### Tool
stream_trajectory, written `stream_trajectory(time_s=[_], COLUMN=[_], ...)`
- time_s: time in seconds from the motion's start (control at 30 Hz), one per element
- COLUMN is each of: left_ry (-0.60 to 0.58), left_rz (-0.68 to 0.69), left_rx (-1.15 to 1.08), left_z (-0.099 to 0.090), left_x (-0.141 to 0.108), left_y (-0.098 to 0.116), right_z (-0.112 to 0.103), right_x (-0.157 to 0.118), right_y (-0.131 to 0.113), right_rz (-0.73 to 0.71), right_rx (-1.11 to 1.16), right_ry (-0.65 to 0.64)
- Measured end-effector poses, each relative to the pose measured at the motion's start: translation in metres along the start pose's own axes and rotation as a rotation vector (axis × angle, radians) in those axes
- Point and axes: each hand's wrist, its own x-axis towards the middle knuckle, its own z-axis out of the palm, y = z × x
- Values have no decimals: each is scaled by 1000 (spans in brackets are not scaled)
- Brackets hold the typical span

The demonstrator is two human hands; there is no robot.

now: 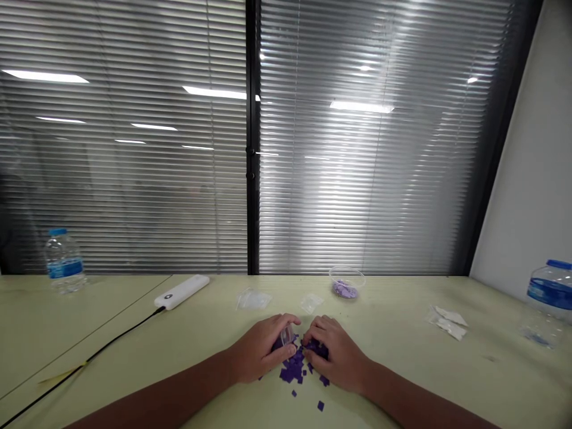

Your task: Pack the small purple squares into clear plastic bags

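Purple square pieces (292, 369) lie in a loose pile on the table between my hands, with a few scattered toward me. My left hand (263, 348) is wrapped round a small clear plastic container (286, 336), tilted with its mouth toward the pile; purple shows behind its wall. At the pile's right side, my right hand (335, 351) is curled with fingertips together among the pieces. Whatever lies between those fingertips is too small to make out. A clear round tub (347, 279) holding lighter purple bits stands behind my right hand.
Small clear plastic bags (253, 299) lie behind my hands. A white power bank (182, 292) with a black cable (120, 333) is at left. Water bottles stand at far left (65, 262) and right (549, 304). A torn white packet (448, 322) lies at right. Blinds-covered glass rises behind the table.
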Motion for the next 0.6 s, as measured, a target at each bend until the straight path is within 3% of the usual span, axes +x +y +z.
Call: stream_trajectory(time_s=[0.6], left_ry=[2], left_rz=[20], left_rx=[-1], left_z=[0], left_x=[1], left_y=[1], right_z=[-1], right_x=[0], right_y=[-1], right_rz=[7], right_rx=[20], right_ry=[-12])
